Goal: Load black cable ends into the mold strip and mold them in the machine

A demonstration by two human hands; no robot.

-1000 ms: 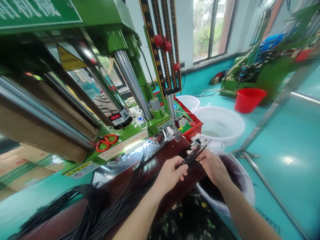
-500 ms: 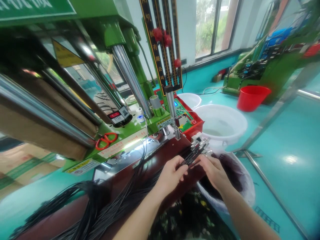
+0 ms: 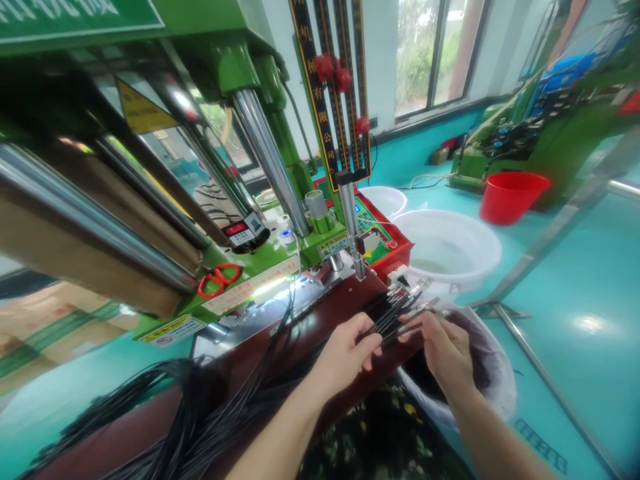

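A bundle of thin black cables (image 3: pixel 389 321) with metal-looking connector ends lies along the dark red bench (image 3: pixel 320 313). My left hand (image 3: pixel 353 347) is closed around part of this bundle, thumb on top. Just to its right, my right hand (image 3: pixel 443 343) pinches one or more cables near the connector ends; how many I cannot make out. Longer black cables (image 3: pixel 225 427) trail from the bundle down to the lower left. Beyond the bench stands a green press machine (image 3: pixel 300 250) with steel columns.
Orange-handled scissors (image 3: pixel 219 280) rest on the machine's edge. A red control box (image 3: pixel 400 253) sits behind the cable ends. Below my right hand stands a lined white bin (image 3: pixel 503 373). White tubs (image 3: pixel 487 260), a red bucket (image 3: pixel 513 200) and a metal frame (image 3: pixel 530 360) stand to the right.
My right hand has moved slightly right and away from my left hand, with the cable it pinches. My left hand keeps its hold. The view has shifted a little.
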